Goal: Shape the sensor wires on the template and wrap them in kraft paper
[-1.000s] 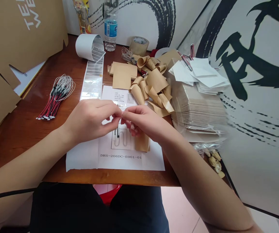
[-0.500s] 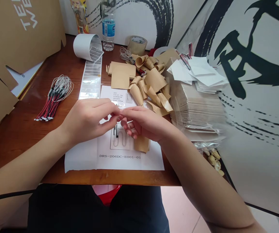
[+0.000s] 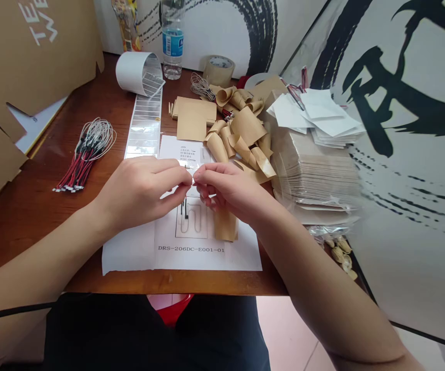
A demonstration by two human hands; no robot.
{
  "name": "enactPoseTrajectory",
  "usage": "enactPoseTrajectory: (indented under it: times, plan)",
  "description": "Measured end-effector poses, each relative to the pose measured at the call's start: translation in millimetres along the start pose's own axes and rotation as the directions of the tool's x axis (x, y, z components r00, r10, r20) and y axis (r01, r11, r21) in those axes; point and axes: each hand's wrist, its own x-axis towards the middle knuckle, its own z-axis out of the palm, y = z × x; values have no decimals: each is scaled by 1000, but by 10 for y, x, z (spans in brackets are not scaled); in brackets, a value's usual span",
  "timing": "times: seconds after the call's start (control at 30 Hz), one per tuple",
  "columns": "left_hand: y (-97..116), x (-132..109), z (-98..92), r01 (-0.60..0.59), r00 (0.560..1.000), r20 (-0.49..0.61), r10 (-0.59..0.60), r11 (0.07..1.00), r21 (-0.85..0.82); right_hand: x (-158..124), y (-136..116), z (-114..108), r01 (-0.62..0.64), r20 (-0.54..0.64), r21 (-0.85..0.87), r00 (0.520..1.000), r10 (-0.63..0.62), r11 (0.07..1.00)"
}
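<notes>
My left hand (image 3: 148, 185) and my right hand (image 3: 228, 188) meet fingertip to fingertip above a printed sheet (image 3: 183, 257) that carries a looped-wire drawing and the text "DRS-206DC-E001-01". Both are closed in a pinch; whatever they hold is too small and too covered by the fingers to name. Just below my right fingers lies a curled brown paper piece (image 3: 226, 228), partly hidden by that hand. Beyond my left hand runs a strip of labels (image 3: 144, 126) from a white roll (image 3: 131, 72).
At left lies a bundle of red, black and white wires (image 3: 86, 154) near a cardboard box (image 3: 32, 67). Rolled brown papers (image 3: 247, 129), a flat brown stack (image 3: 191, 121), packing tape (image 3: 219, 72), a water bottle (image 3: 172, 46) and a bagged card stack (image 3: 318, 170) stand around the sheet.
My right fingers have drawn in from a more stretched pose to a tighter pinch beside my left fingertips. My left hand has barely moved.
</notes>
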Motion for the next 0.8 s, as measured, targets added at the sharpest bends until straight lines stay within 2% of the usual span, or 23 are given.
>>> enactPoseTrajectory:
  times: [0.13,0.2,0.27,0.37,0.47,0.6,0.7,0.8]
  plan:
    - [-2,-11,10,11,994,110,-8,1000,-25,-1,26,41,97,-123,-273,983,-135,957]
    - [-7,-8,-1,46,993,108,-38,996,-78,-2,39,48,175,-111,-425,964,-243,888]
    - [-25,3,-24,117,992,61,-110,983,-140,-4,47,39,277,-3,-523,945,-327,806]
    - [-79,29,-66,253,967,44,-249,942,-220,-4,47,3,390,217,-557,920,-325,733]
    - [-140,50,-89,390,913,232,-334,883,-262,5,44,-37,437,351,-606,897,-270,665]
    - [-183,53,-81,447,828,494,-265,845,-295,20,62,-64,441,410,-671,890,-197,596]
    - [-189,41,-64,443,793,579,-187,830,-338,26,92,-65,447,427,-688,886,-178,572]
    - [-196,26,-53,463,767,617,-178,818,-341,31,122,-55,458,428,-707,884,-189,539]
